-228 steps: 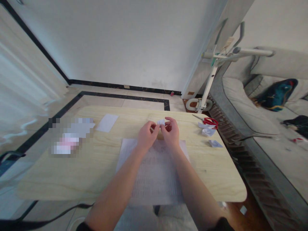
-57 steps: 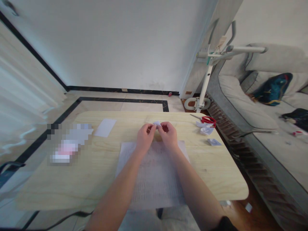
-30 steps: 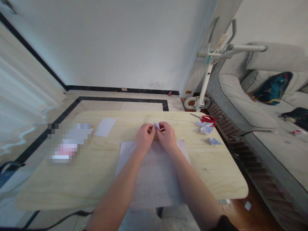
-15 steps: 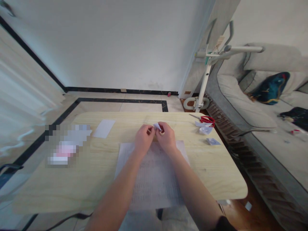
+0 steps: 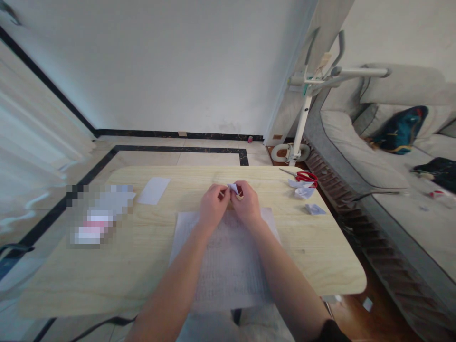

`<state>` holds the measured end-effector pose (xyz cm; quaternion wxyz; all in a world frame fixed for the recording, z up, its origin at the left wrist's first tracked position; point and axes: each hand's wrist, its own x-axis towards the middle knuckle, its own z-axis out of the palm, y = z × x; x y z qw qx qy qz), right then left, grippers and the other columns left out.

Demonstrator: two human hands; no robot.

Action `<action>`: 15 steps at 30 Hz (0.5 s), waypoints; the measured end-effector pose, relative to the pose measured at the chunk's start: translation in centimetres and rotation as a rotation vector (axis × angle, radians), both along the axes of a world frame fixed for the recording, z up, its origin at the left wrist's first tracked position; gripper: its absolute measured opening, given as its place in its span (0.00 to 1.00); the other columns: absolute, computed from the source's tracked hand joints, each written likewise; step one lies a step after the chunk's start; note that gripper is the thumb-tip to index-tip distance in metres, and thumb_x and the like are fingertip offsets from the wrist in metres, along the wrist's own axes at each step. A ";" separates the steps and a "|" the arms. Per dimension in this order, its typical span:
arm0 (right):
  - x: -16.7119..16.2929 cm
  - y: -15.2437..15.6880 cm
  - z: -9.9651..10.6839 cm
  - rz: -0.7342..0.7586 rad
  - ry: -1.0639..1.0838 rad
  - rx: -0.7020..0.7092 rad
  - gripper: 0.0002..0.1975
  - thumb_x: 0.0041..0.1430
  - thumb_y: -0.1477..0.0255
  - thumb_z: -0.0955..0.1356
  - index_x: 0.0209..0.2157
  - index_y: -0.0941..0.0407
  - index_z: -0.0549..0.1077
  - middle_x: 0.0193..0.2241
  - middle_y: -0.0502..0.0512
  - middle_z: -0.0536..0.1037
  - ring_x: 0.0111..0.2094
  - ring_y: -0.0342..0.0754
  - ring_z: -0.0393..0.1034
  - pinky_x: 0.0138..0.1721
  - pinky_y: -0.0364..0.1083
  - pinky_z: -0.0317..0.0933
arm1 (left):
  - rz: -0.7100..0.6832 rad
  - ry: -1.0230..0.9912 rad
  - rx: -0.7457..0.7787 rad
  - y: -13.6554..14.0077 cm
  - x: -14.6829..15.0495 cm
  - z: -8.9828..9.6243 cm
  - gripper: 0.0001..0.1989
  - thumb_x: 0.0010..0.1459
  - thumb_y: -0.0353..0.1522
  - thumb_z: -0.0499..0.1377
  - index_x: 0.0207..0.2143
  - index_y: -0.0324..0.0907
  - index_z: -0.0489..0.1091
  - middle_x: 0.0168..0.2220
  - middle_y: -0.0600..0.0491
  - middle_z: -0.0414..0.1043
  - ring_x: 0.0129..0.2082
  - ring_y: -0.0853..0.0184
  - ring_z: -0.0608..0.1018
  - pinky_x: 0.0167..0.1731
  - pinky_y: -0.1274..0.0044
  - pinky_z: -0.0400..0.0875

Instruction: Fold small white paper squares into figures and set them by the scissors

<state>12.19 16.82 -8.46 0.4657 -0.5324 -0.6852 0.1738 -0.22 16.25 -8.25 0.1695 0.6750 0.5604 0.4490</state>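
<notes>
Between my fingertips is a small folded piece of white paper [image 5: 233, 188], partly covered by the fingers. My left hand [image 5: 214, 204] is closed in a pinch at the paper's left side. Fingers bent, my right hand [image 5: 246, 202] grips it from the right. Both hands are close together over the far edge of a large printed sheet [image 5: 231, 266], which lies flat on the wooden table [image 5: 149, 266] beneath my forearms.
Red-handled scissors [image 5: 306, 177] lie at the table's far right, beside folded paper pieces [image 5: 304, 191] and another folded piece [image 5: 315, 209]. A blank white sheet [image 5: 154, 191] lies left of my hands. Blurred-out items cover the far left. A grey sofa [image 5: 370, 152] stands to the right.
Almost nothing differs. Both hands stay in the same place, and the paper between my fingertips has shifted only very slightly.
</notes>
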 end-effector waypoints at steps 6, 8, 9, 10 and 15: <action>0.0 0.0 -0.1 -0.017 -0.007 0.023 0.08 0.52 0.74 0.63 0.36 0.55 0.68 0.27 0.52 0.70 0.29 0.47 0.63 0.31 0.46 0.58 | 0.007 -0.010 -0.008 0.0 0.0 0.2 0.08 0.59 0.35 0.54 0.31 0.42 0.69 0.31 0.51 0.72 0.30 0.67 0.74 0.34 0.75 0.68; 0.0 0.0 -0.1 -0.016 0.009 0.028 0.09 0.52 0.74 0.63 0.37 0.55 0.68 0.28 0.52 0.70 0.29 0.47 0.63 0.32 0.46 0.59 | 0.020 -0.032 -0.021 0.0 0.0 0.2 0.08 0.59 0.35 0.54 0.31 0.42 0.69 0.31 0.51 0.72 0.30 0.67 0.74 0.34 0.75 0.68; 0.0 0.0 -0.1 -0.015 0.017 0.030 0.09 0.52 0.74 0.63 0.37 0.55 0.69 0.28 0.52 0.71 0.29 0.47 0.63 0.32 0.46 0.59 | 0.026 -0.046 -0.029 0.0 0.1 0.2 0.09 0.59 0.36 0.53 0.31 0.42 0.69 0.31 0.51 0.72 0.30 0.67 0.74 0.33 0.75 0.68; 0.0 0.0 -0.1 -0.012 0.023 0.032 0.09 0.52 0.74 0.63 0.37 0.55 0.69 0.28 0.53 0.71 0.29 0.47 0.64 0.32 0.46 0.59 | 0.027 -0.060 -0.038 0.0 0.1 0.2 0.09 0.59 0.37 0.53 0.32 0.42 0.69 0.32 0.51 0.73 0.30 0.67 0.74 0.33 0.76 0.68; -0.1 -0.2 0.1 0.008 0.002 0.037 0.08 0.53 0.73 0.64 0.37 0.54 0.69 0.29 0.53 0.72 0.30 0.48 0.65 0.32 0.46 0.59 | -0.033 -0.063 -0.086 -0.1 0.1 0.2 0.10 0.59 0.38 0.54 0.32 0.42 0.70 0.32 0.51 0.74 0.30 0.66 0.75 0.32 0.76 0.67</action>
